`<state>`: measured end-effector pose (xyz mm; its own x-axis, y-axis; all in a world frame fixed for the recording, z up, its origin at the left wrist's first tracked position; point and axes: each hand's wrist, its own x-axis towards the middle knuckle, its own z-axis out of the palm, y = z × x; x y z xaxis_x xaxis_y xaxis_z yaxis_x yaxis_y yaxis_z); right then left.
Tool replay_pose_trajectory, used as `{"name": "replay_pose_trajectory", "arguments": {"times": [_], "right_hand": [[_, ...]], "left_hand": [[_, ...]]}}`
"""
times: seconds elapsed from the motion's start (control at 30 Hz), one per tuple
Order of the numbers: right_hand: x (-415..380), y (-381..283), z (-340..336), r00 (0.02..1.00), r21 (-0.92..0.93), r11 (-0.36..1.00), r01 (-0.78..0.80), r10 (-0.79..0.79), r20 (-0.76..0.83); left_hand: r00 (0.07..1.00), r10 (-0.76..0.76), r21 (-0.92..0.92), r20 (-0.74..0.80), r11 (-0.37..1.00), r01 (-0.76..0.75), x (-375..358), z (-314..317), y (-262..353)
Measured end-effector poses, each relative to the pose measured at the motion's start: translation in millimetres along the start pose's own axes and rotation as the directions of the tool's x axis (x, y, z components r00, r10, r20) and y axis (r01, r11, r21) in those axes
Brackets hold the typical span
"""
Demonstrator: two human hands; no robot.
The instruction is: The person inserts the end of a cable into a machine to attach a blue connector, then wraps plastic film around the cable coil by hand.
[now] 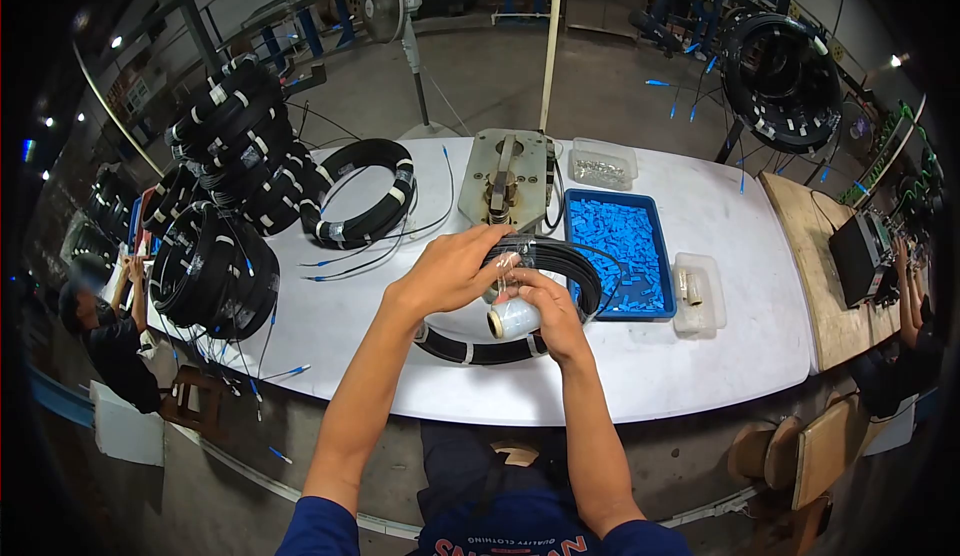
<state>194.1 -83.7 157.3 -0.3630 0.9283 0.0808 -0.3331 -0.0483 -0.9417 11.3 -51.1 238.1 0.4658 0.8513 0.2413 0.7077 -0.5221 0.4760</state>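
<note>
A coil of black cable [480,352] lies on the white table in front of me, bound with pale bands in places. My left hand [452,270] bends over the coil's far left part, its fingers closed around the cable, partly hidden. My right hand [553,318] grips a small roll of clear stretch film [514,319], its core end turned toward me. A stretched strip of film [520,251] runs over the cable between my two hands. Just beyond them stands a metal bench fixture [507,178].
A blue tray [663,301] of small blue pieces sits right, beside two clear plastic boxes [603,166]. Another cable coil [397,201] and tall coil stacks [235,146] stand left. A wooden table [815,266] adjoins at right. Other people work at both sides.
</note>
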Motion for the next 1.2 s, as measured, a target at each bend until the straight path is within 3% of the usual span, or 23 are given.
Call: {"name": "replay_pose_trajectory", "arguments": {"times": [0.07,0.2,0.43,0.5,0.53,0.57,0.63,0.7,0.77,0.83,0.9,0.93,1.1,1.17,1.2], "right_hand": [[3,0,3,0.998,0.008,1.000,0.020,-0.020,-0.054],[2,-5,2,1.000,0.025,1.000,-0.014,0.015,-0.011],[-6,-30,-2,0.996,-0.342,0.939,0.038,-0.006,0.092],[-8,-37,1,0.995,-0.559,0.824,0.095,-0.055,0.088],[-7,-30,0,0.999,-0.524,0.852,-0.007,0.024,0.027],[-7,-25,2,0.999,-0.528,0.849,-0.004,0.022,0.027],[-7,-13,11,0.993,-0.548,0.832,0.090,-0.120,-0.019],[-7,-1,15,0.992,-0.530,0.844,0.089,-0.125,-0.033],[-7,10,18,0.983,-0.397,0.911,0.109,-0.159,-0.095],[-10,14,27,0.973,-0.410,0.905,0.118,-0.188,-0.134],[-9,22,32,0.978,-0.265,0.964,-0.008,-0.048,-0.204],[-8,22,33,0.956,-0.418,0.900,0.120,-0.218,-0.194],[-6,27,30,0.957,-0.509,0.847,0.155,-0.256,-0.134],[-4,31,25,0.960,-0.562,0.819,0.116,-0.237,-0.147],[-3,33,21,0.964,-0.576,0.813,0.085,-0.214,-0.159]], "left_hand": [[0.998,0.027,-0.049,0.051,0.999,-0.024,0,-4,-4],[0.986,0.018,-0.082,0.165,0.997,-0.005,-3,-13,-10],[0.986,0.109,-0.160,0.130,0.983,-0.087,-6,-13,-21],[0.989,0.061,-0.169,0.137,0.985,-0.037,-6,-15,-16],[0.989,0.045,-0.172,0.139,0.985,-0.020,-6,-15,-16],[0.990,0.048,-0.174,0.135,0.985,-0.024,-5,-13,-16],[0.990,0.046,-0.165,0.131,0.986,-0.024,-5,-11,-19],[0.989,0.030,-0.175,0.144,0.985,-0.004,-6,-12,-18],[0.987,0.018,-0.188,0.161,0.982,0.013,-5,-13,-18],[0.986,0.011,-0.203,0.164,0.979,0.022,-5,-14,-19],[0.988,0.018,-0.206,0.156,0.978,0.015,-5,-13,-20],[0.987,0.019,-0.202,0.163,0.979,0.014,-7,-13,-19],[0.987,0.019,-0.217,0.157,0.976,0.015,-14,-16,-14],[0.996,0.021,-0.228,0.088,0.974,-0.001,-20,-13,-8],[0.997,0.068,-0.136,0.039,0.989,-0.062,-22,-12,-3]]}}
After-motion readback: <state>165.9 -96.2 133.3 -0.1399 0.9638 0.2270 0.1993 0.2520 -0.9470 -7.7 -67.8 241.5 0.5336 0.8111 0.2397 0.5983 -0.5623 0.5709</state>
